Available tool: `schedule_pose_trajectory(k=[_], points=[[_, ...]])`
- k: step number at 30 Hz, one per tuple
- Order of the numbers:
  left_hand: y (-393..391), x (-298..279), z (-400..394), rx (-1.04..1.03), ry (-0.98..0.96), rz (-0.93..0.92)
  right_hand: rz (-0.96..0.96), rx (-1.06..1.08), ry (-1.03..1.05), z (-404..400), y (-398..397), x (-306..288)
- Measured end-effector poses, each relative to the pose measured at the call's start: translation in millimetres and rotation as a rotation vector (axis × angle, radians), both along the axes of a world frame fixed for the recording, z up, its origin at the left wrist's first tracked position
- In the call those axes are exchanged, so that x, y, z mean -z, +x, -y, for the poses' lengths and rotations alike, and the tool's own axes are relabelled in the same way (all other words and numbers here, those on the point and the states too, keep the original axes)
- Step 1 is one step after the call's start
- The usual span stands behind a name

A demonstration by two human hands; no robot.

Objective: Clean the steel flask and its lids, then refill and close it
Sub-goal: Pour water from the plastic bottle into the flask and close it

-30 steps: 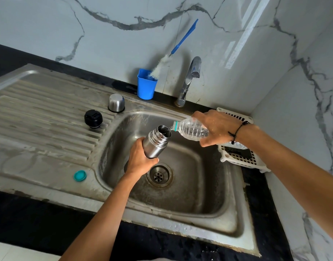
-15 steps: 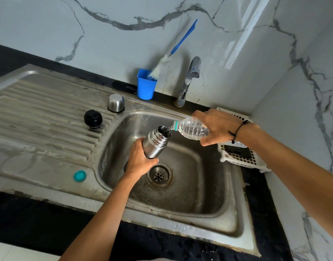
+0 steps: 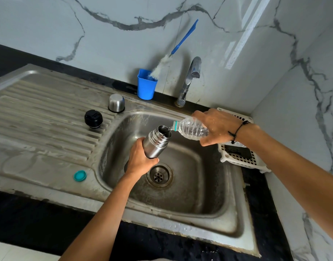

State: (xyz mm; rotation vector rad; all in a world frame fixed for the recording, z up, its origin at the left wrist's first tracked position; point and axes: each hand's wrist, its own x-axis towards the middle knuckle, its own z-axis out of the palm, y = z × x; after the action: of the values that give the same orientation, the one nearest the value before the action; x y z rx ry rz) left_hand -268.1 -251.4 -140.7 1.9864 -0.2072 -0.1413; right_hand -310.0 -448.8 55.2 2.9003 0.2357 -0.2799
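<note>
My left hand (image 3: 139, 160) grips the lower body of the open steel flask (image 3: 156, 141), held tilted over the sink basin (image 3: 188, 187). My right hand (image 3: 214, 127) holds a clear plastic water bottle (image 3: 192, 130) tipped sideways, its mouth at the flask's opening, and a thin stream of water runs into the flask. The black inner stopper (image 3: 93, 118) and the steel cup lid (image 3: 116, 103) stand on the draining board (image 3: 39, 117). The bottle's teal cap (image 3: 80, 175) lies near the board's front edge.
A blue cup (image 3: 146, 87) holding a blue-handled bottle brush (image 3: 173, 51) stands against the marble wall beside the tap (image 3: 189, 80). A white plastic basket (image 3: 237, 157) sits right of the sink, under my right wrist. The drain (image 3: 159, 176) lies below the flask.
The bottle's mouth has edged closer to the flask's opening and water keeps pouring in. Both hands stay nearly where they were.
</note>
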Motion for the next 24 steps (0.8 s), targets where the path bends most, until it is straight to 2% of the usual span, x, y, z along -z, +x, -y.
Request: schedule_pose_trajectory(k=[24], points=[[-1.6, -3.3, -0.5, -0.008, 0.002, 0.01, 0.032, -0.024, -0.035, 0.3, 0.5, -0.7]])
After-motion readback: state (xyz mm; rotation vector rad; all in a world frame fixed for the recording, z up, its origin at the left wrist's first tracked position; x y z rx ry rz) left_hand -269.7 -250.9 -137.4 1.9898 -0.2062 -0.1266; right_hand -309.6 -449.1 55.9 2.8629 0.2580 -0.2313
